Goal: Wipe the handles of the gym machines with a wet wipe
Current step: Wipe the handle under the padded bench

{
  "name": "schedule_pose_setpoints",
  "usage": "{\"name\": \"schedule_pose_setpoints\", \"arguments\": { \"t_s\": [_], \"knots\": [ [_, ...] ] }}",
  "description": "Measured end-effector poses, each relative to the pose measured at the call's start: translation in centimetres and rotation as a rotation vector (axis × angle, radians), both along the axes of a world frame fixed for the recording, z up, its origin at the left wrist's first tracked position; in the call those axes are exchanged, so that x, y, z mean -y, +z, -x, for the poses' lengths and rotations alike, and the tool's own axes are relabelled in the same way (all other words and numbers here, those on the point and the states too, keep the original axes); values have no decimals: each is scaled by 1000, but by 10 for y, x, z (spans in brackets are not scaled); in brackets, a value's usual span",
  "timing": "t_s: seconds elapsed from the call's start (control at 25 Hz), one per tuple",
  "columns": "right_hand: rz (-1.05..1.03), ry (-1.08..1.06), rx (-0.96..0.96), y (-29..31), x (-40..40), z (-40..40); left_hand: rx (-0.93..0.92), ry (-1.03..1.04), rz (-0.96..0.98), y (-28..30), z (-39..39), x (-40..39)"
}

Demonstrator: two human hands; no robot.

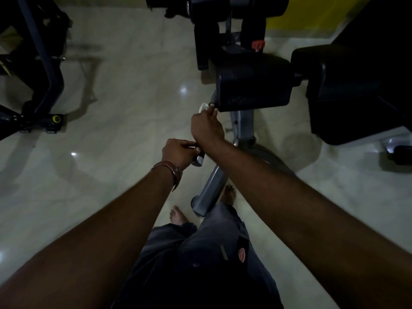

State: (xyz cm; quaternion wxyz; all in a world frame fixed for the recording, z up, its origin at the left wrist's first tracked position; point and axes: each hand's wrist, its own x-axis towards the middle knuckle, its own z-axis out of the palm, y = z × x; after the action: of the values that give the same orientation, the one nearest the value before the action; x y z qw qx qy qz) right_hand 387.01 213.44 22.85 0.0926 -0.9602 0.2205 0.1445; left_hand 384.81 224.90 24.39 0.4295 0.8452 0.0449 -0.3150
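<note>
Pale glossy floor [124,90] lies under the machine, where my right hand [207,128], the farther forward, pinches the wet wipe [203,107] against the small handle [213,105] beside the black pad [254,85], while my left hand [179,152], nearer me, curls around a grey bar end [199,160].

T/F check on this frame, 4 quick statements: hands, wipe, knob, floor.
1. The right hand holds the white wipe by the black seat pad. True.
2. The left hand hangs idle, holding nothing. False: its fingers are curled round a grey bar end.
3. The red knob sits on the machine frame beyond the seat pad. True.
4. The person wears shoes. False: a bare foot shows on the pale floor.
</note>
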Motion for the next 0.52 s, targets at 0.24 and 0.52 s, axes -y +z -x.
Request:
{"name": "schedule_pose_setpoints", "arguments": {
  "t_s": [0.24, 0.52],
  "knots": [
    [-162, -241, 148, 6, -7, 1, -92, -92, 56, 4, -7, -8],
    [-365, -557, 482, -2, -31, 51, -173, -50, 138, 6, -6, -11]
  ]
}}
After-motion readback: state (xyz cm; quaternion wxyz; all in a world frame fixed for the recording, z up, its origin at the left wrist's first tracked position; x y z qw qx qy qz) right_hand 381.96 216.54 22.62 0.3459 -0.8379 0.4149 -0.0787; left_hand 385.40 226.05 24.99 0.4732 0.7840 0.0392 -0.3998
